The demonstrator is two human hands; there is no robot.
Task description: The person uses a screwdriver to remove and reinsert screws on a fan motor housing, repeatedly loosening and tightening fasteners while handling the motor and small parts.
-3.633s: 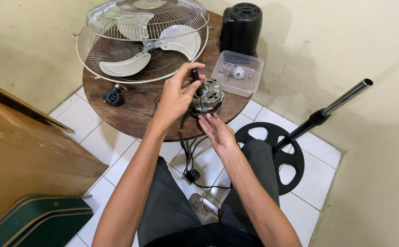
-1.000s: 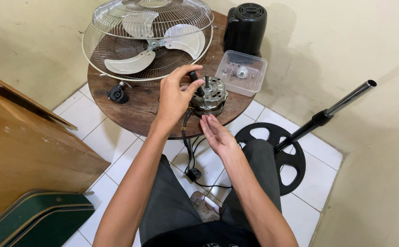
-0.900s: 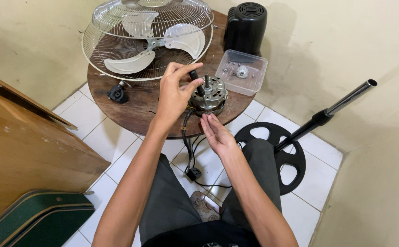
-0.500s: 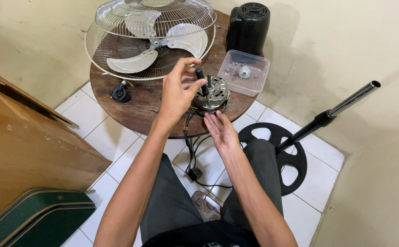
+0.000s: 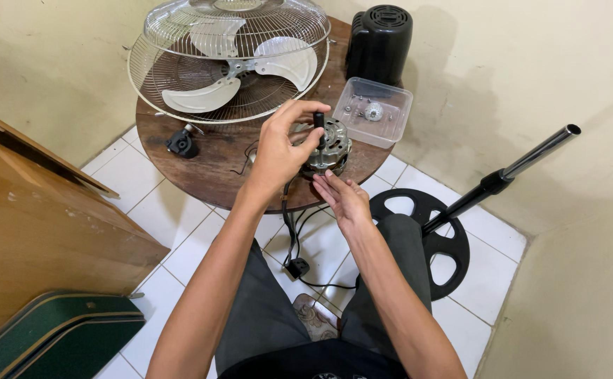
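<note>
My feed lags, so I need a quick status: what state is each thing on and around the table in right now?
Fan motor: bare, housing off, at the table's edge.
Screwdriver: upright on the motor, in the left hand.
Right hand: open, fingertips by the motor's underside.
Fan guard: lying flat, blade inside.
Black motor cover: off, standing apart.
Clear plastic box: open, small parts inside.
Fan stand: tipped over on the floor.
Power cord: hanging, unplugged.

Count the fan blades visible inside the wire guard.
3, all under the wire guard on the table: left blade, top blade, right blade.
</note>
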